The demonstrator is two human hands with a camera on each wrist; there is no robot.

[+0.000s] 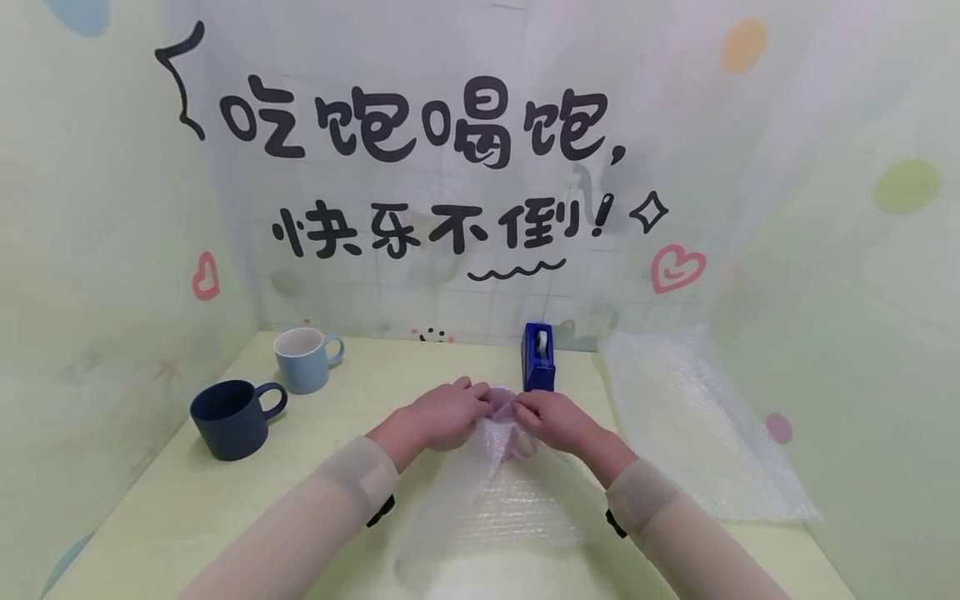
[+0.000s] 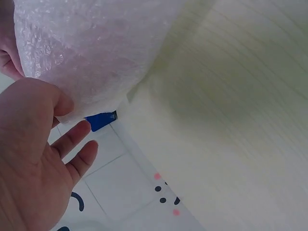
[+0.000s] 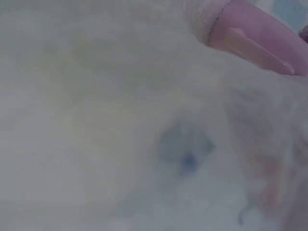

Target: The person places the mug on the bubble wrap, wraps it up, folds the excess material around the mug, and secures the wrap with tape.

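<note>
A pink mug (image 1: 502, 403) stands in the middle of the table, with a sheet of bubble wrap (image 1: 517, 500) drawn up around it. Its handle shows through a fold on the right. At the mug's left rim my left hand (image 1: 450, 414) pinches the wrap between thumb and index finger; its other fingers are loose in the left wrist view. My right hand (image 1: 561, 421) grips the wrap at the right rim, fingers curled. Hazy wrap fills most of the right wrist view, leaving part of the pink mug (image 3: 260, 38) visible at the upper right.
Behind the mug stands a blue tape dispenser (image 1: 538, 379). On the left are a light blue mug (image 1: 303, 371) and a dark navy mug (image 1: 234, 433). More bubble wrap (image 1: 690, 433) lies flat at the right. A printed backdrop (image 1: 450, 308) encloses the table.
</note>
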